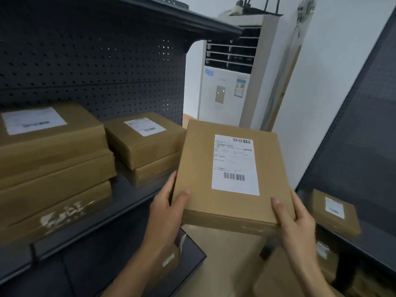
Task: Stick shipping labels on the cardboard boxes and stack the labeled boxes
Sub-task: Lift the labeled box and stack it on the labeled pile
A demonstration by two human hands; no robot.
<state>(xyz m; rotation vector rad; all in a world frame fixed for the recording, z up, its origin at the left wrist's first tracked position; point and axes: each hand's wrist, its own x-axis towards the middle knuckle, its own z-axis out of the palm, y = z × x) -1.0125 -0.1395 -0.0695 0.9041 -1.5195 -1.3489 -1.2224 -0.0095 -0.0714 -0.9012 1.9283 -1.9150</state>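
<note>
A narrow storeroom: a dark metal shelf (132, 196) with a pegboard back (107, 71) on the left, and a white floor-standing air conditioner (227, 82) against the far wall. A three-box stack (53, 168) sits at the shelf's left end and a two-box stack (145, 146) toward its right end, each topped with a label, presumably so the labels stay readable.

The person holds a flat cardboard box (199, 168) in the air, just off the shelf's right front corner and beside the shorter stack. Its shipping label (234, 166) is already stuck on and faces up. The left hand (169, 202) grips the near left corner and the right hand (293, 217) grips the near right corner, thumbs on top, keeping it level. It looks ready to go onto the two-box stack.
</note>
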